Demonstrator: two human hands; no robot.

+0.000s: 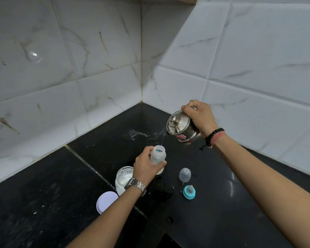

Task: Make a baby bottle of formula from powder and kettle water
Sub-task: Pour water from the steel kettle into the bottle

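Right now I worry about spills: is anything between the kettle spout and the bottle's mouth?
Nothing visible. The right hand tilts the kettle above the bottle, which the left hand holds; a thin stream of water falls straight into the open mouth. The teat and cap lie aside on the counter.

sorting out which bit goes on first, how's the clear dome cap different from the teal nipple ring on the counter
The clear dome cap is colourless and see-through; the teal nipple ring is opaque teal with a pale nipple standing up from it. The cap is a tall rounded dome, the ring low and flat. The cap lies farther from the person, the ring nearer. Both rest loose on the black counter, to the right of the bottle, and neither hand touches them.
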